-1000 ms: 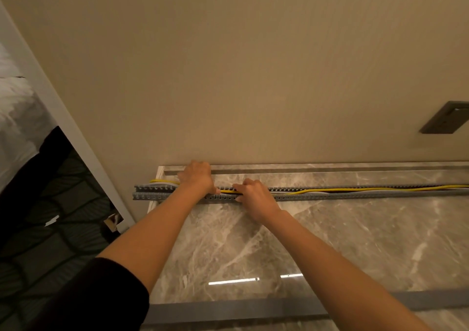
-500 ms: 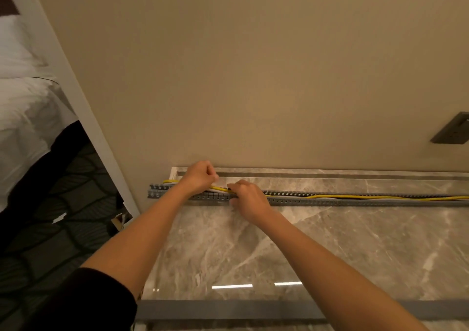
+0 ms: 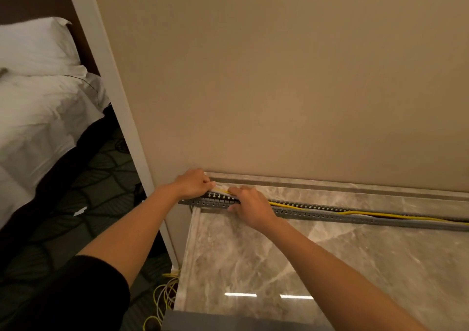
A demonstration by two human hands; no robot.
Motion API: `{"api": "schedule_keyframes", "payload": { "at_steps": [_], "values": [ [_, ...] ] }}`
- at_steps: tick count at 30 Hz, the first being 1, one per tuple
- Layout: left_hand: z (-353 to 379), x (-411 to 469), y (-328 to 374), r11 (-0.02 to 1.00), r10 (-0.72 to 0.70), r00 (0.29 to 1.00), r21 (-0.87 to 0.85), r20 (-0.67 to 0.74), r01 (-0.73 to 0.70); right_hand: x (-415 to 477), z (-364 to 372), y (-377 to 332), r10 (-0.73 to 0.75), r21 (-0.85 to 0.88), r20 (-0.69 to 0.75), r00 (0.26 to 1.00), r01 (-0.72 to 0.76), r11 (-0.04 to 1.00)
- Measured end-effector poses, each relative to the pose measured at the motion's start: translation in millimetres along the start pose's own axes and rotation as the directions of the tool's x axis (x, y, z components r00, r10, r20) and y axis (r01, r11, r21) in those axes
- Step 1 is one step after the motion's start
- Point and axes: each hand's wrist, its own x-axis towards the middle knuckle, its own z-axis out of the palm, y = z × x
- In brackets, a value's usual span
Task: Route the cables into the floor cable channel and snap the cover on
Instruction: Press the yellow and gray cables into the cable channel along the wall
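The thin yellow cable (image 3: 291,205) looks limp and light, lying in the grey slotted plastic channel (image 3: 330,217) beside the beige wall (image 3: 279,89). The left hand (image 3: 193,183) pinches it at the channel's end. The right hand (image 3: 250,205) clamps round the stiff-looking channel. Open marble floor (image 3: 304,254) lies in front.

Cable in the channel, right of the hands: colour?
Yellow; the cable shows best in the head view, lying in the grey channel.

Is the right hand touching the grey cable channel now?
Touching. The head view shows the right hand across the cable channel, fingers over its top, thumb against its near wall.
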Motion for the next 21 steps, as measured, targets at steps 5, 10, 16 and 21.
{"api": "schedule_keyframes", "payload": {
  "at_steps": [5, 10, 16, 21],
  "values": [
    [-12.1, -2.6, 1.4, 0.971, 0.186, 0.982, 0.147, 0.028, -0.188, 0.9, -5.5, 1.5, -0.009, -0.011, -0.004, 1.0, 0.009, 1.0],
    [-11.2, -6.5, -4.5, 0.914, 0.299, 0.952, 0.308, -0.068, -0.265, 2.4, -5.6, 1.7, -0.013, -0.011, 0.003, 1.0, 0.013, 1.0],
    [-3.7, -13.5, -8.4, 0.787, 0.362, 0.915, 0.584, -0.177, -0.199, 1.8, -1.3, 2.4, -0.024, -0.031, -0.018, 1.0, 0.023, 0.999],
    [9.2, -26.8, -6.3, 0.873, 0.363, 0.848, 0.46, -0.386, -0.165, 1.1, 0.4, 2.8, -0.028, -0.045, -0.027, 0.999, 0.027, 0.999]
  ]
}}
